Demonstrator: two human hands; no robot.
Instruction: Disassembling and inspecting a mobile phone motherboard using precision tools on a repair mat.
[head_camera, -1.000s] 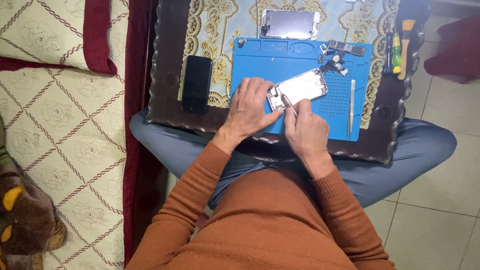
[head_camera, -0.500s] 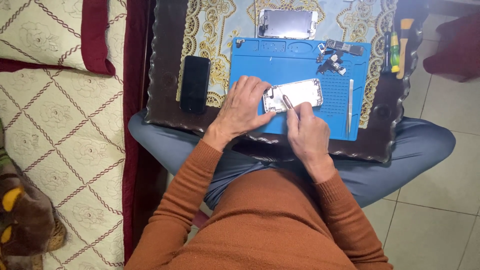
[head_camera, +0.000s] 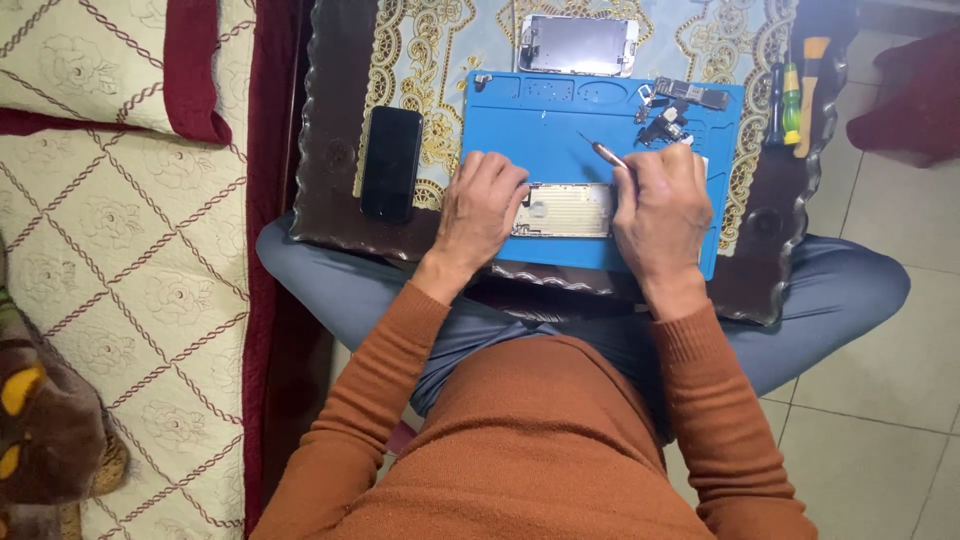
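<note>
Black phone screen (head_camera: 391, 162) left of mat; pale screen panel (head_camera: 578, 44) above.

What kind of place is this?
Probably a home used for phone repair: a patterned cushion beside a small dark table, a blue repair mat with an opened phone, and screwdrivers.

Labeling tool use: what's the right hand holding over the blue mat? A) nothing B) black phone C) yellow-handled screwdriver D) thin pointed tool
D: the right hand grips a thin pointed tool by the opened phone on the mat; the black phone lies untouched.
</note>
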